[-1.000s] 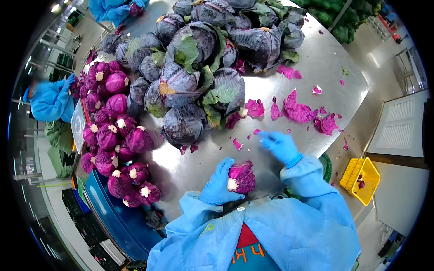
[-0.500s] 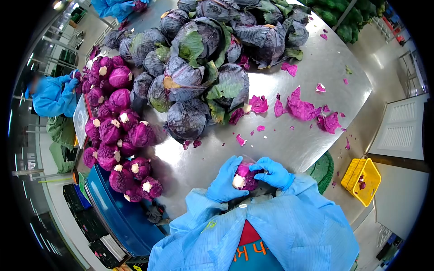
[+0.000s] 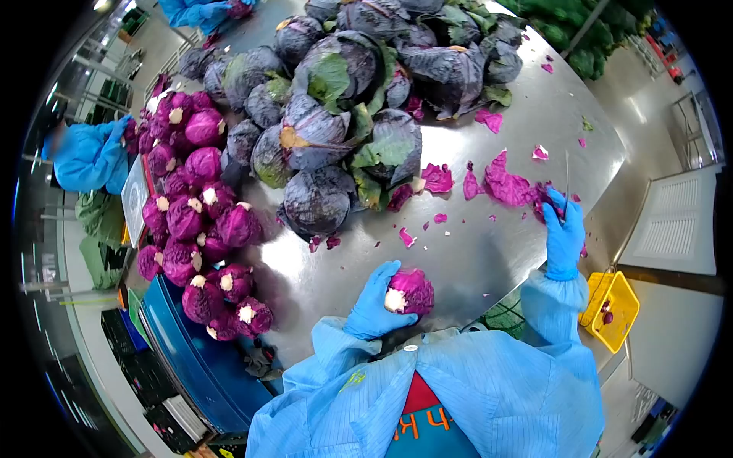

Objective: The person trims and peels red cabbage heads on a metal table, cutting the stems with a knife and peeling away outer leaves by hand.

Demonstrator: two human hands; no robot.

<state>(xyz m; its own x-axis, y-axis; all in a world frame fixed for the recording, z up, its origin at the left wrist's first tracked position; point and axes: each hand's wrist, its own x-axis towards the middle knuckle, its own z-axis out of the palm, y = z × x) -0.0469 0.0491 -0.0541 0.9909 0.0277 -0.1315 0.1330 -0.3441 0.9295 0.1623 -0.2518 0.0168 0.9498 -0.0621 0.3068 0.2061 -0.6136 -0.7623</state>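
Note:
A peeled red cabbage (image 3: 412,292) with a white cut stem rests in my left hand (image 3: 376,305), whose fingers and thumb curl round its left side. My right hand (image 3: 565,240) reaches over the table's right edge, beside the torn purple leaves (image 3: 508,185). From its fingers a thin blade points upward, looking like a knife (image 3: 566,174); its handle is mostly hidden in the hand. Unpeeled red cabbages (image 3: 317,202) with dark outer leaves are heaped ahead of my hands. To the left lies a pile of peeled red cabbages (image 3: 183,221).
Leaf scraps litter the metal table (image 3: 458,256). A blue bin (image 3: 198,355) stands at the lower left, and a yellow basket (image 3: 622,313) on the floor at right. Green netting (image 3: 505,319) shows below the table edge. A co-worker in blue (image 3: 92,156) is at far left, another at the top.
My right hand has left the cabbage and moved right and away from me to the leaf scraps. The cabbage stays in my left hand, now more fully visible.

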